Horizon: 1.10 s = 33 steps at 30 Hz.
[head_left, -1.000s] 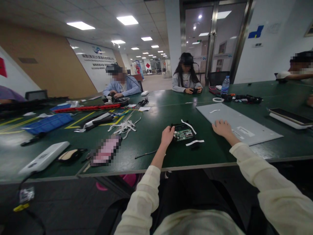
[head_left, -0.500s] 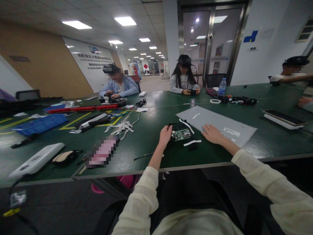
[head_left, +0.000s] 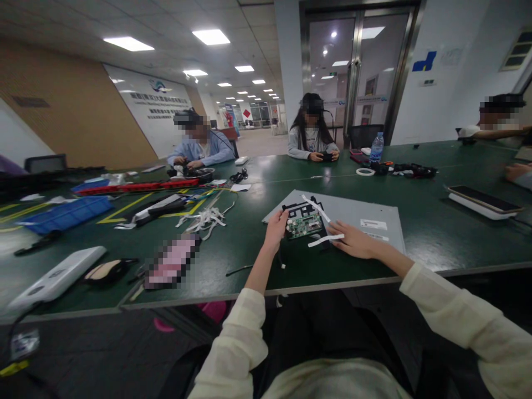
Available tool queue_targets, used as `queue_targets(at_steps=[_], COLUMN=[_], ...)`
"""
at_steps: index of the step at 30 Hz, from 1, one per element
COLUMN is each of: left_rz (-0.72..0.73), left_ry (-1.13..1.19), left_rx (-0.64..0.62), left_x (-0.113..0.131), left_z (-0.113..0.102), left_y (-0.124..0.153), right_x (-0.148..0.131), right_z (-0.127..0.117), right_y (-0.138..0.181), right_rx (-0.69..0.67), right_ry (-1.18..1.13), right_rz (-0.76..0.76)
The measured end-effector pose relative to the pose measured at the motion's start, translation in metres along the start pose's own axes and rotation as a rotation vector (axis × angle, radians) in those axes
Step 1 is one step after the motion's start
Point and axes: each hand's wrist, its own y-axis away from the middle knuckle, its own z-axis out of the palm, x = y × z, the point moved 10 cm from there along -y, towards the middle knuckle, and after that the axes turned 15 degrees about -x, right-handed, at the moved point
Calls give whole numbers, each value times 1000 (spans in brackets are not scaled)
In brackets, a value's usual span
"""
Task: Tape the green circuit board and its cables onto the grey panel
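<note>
My left hand (head_left: 275, 233) grips the left edge of a green circuit board (head_left: 305, 227) set in a black plastic frame (head_left: 300, 208). The board and frame lie over a flat grey panel (head_left: 380, 213). My right hand (head_left: 353, 240) reaches in from the right, fingers stretched out over the panel, fingertips close to the frame's right edge. One white strip (head_left: 318, 208) crosses the frame's upper right part. Another white strip (head_left: 324, 240) lies below the board, by my right fingertips. Whether those fingertips press on the frame or only the panel, I cannot tell.
Left on the green table (head_left: 233, 249) are a pile of white strips (head_left: 210, 219), a pink blurred item (head_left: 172, 261), a mouse (head_left: 108, 271), a white power strip (head_left: 58, 277) and a blue tray (head_left: 66, 215). A phone (head_left: 484, 198) lies right. People sit opposite.
The grey panel has shifted left and turned, and now lies beneath the board and frame. My right hand has moved slightly left and down with it. My left hand still holds the board.
</note>
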Motion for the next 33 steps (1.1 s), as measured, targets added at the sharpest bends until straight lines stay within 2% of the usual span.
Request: queue_targets(at_steps=[6, 12, 16, 23, 29, 33], left_rz=[-87, -114, -152, -232, -260, -278], left_ry=[77, 66, 27, -76, -216, -356], left_rx=[-98, -162, -154, -164, -177, -178], left_x=[3, 12, 3, -23, -27, -27], left_z=[4, 12, 18, 36, 36, 35], left_y=[2, -1, -8, -21, -26, -28], right_x=[-45, -63, -78, -86, -95, -111], right_z=[-1, -3, -7, -3, -6, -13], right_y=[12, 21, 26, 30, 42, 56], right_rx=[-33, -52, -60, -76, -25, -29], right_ry=[-16, -95, -102, 61, 96, 117], right_rz=[-196, -229, -285, -235, -222, -178])
